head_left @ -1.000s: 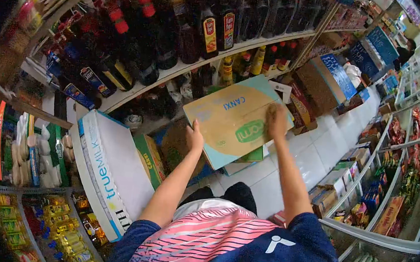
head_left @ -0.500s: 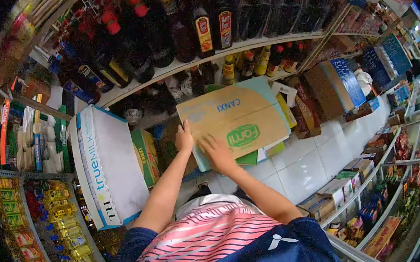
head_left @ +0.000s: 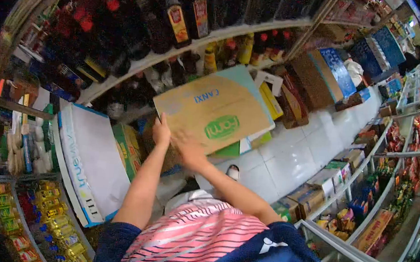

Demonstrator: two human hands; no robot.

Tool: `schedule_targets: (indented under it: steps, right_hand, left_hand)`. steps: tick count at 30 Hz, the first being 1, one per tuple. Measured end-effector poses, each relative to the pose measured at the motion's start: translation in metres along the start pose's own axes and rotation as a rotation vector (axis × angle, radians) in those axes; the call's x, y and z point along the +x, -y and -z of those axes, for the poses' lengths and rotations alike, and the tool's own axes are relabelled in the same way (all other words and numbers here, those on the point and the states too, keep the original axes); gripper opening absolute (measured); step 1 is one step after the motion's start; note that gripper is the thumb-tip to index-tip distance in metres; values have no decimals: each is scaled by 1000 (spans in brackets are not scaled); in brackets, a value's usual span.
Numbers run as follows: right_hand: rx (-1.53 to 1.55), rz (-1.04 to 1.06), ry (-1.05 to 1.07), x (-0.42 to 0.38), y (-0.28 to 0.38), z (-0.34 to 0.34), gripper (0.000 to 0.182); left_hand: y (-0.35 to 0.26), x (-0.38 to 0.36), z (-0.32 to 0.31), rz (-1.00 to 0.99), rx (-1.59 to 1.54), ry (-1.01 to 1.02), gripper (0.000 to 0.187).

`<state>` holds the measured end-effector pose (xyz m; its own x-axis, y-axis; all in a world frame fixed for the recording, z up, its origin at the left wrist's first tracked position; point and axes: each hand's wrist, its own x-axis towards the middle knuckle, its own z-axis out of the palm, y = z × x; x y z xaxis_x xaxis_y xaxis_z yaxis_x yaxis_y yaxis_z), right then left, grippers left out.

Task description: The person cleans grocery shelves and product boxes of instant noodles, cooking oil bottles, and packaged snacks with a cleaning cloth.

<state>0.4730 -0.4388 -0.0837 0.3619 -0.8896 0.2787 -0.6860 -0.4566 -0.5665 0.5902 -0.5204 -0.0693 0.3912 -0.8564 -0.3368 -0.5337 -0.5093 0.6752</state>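
Brown cardboard carton (head_left: 217, 112) with a green logo and blue lettering, tilted, lying atop a stack of flattened boxes on the floor below the bottle shelf (head_left: 198, 44). Left hand (head_left: 161, 131) gripping the carton's near left corner, fingers curled over the edge, thumb side toward the carton. Right hand (head_left: 186, 146) just beside the left, pressed flat against the carton's near edge, fingers blurred, apparently spread; exact hold hard to tell. Both forearms bare, reaching from a pink-striped and navy shirt.

Left of the carton: a large white milk case (head_left: 86, 159) with blue lettering, tipped on edge, and a green-and-orange box (head_left: 128, 148) wedged between it and the carton. Behind the carton: dark sauce bottles (head_left: 180, 19) with red caps lined along the shelf. Right of the carton: white tiled floor (head_left: 298, 159), more cardboard boxes (head_left: 321, 76) against the shelving, and snack racks (head_left: 390, 199) across the aisle. Far beyond the carton, at the aisle's end, another person (head_left: 413, 57) in dark clothing.
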Motion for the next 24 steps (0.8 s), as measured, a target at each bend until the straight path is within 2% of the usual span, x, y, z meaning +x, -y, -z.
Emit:
schedule_targets:
  steps: [1, 2, 4, 5, 7, 8, 10, 11, 13, 14, 15, 17, 18, 19, 20, 22, 24]
  right_hand:
    - [14, 6, -75, 1, 27, 21, 44]
    - [25, 1, -77, -2, 22, 22, 44]
    - [128, 1, 45, -8, -11, 41, 41]
    - [122, 55, -101, -6, -27, 65, 37]
    - [-28, -217, -162, -16, -85, 84, 35]
    - [-119, -459, -103, -18, -106, 100, 34]
    - [-434, -341, -589, -8, -130, 113, 31]
    - [-431, -332, -598, -4, -128, 103, 31]
    - [-413, -424, -568, 13, -112, 73, 30]
    - [-66, -538, -187, 20, -84, 70, 30]
    - [-106, -345, -206, 22, -60, 53, 29]
    - [-10, -191, 66, 23, -19, 4, 33]
    - [9, 14, -157, 13, 4, -12, 41]
    - [-97, 93, -227, 11, 34, 20, 47]
    - [-106, 118, -240, 11, 28, 26, 47]
    - [14, 314, -42, 2, -5, 42, 45]
    - [80, 119, 163, -7, -66, 58, 58]
  left_hand:
    - [-3, -5, 2, -1, -54, -10, 64]
    - [3, -3, 1, 1, -42, -11, 64]
    - [9, 8, -5, -40, 87, -46, 66]
    - [9, 10, -7, 7, 115, -42, 68]
    - [10, 12, -6, 5, 63, -16, 69]
    - [11, 10, -6, 6, 14, 18, 71]
    - [5, 1, -4, 29, 8, 3, 72]
    - [1, 0, -1, 41, 2, -5, 72]
    - [10, 7, -6, 20, 2, -30, 72]
    - [14, 9, -8, 9, 8, -46, 72]
    - [14, 8, -8, 1, -1, -61, 72]
    - [12, 4, -4, 16, -21, -25, 71]
    - [8, 3, 0, -4, -40, -46, 71]
    - [6, 0, 2, 13, -89, -14, 71]
    - [4, -2, 3, 34, -136, 22, 71]
    - [10, 4, -1, 30, -95, -8, 70]
    - [13, 5, -6, 44, -43, -23, 70]
